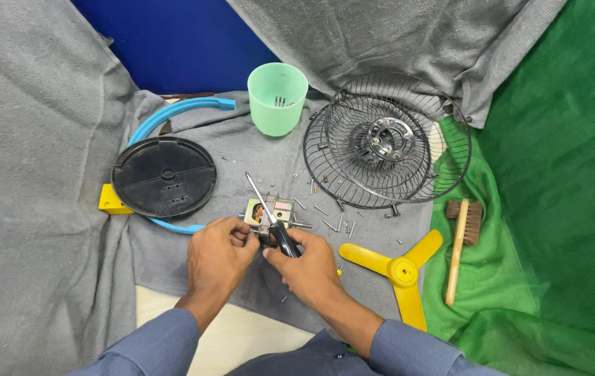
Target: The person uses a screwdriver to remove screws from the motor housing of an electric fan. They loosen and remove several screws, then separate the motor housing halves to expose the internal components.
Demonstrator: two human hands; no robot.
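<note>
A small metal fan motor (272,212) with copper windings sits on the grey cloth just past my hands. My left hand (219,252) grips its near left side. My right hand (309,266) holds a screwdriver (270,212) by its black handle. The thin steel shaft slants up and to the left across the motor. Several loose screws (330,221) lie on the cloth to the right of the motor.
A black round base disc (164,176) lies left, over a blue curved ring (172,111) and a yellow block (111,201). A green plastic cup (277,98) stands behind. Wire fan grilles (386,141) lie right, with a yellow fan blade (398,268) and a wooden brush (460,240).
</note>
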